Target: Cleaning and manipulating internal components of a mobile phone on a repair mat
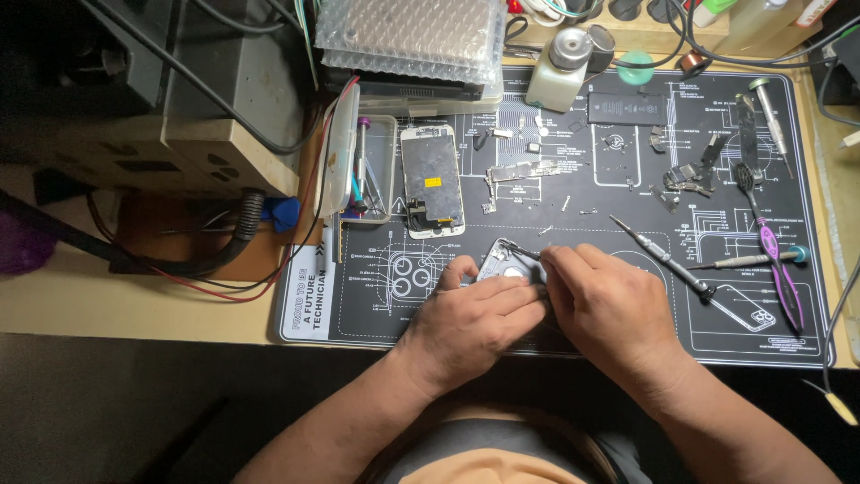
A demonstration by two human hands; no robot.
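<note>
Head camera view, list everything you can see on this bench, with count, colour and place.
Work mat: one, black with white line drawings, covers the bench.
Phone housing: one, silver-grey, mat front centre, under both hands.
Screen panel: one, white-framed, face down, left of centre.
Parts tray: one, clear, left of the screen panel, tools inside.
Battery: one, black, mat top.
Pump bottle: one, whitish with metal top, mat top edge.
Screwdrivers: at least three, metal shafts, right half.
Pry tool: one, purple-handled, far right.
Small brackets and screws: several, metallic, mat centre.
Bubble wrap: one bundle, clear, top.
Left hand: steadies the housing.
Right hand: fingers pinch a thin tool at the housing.
</note>
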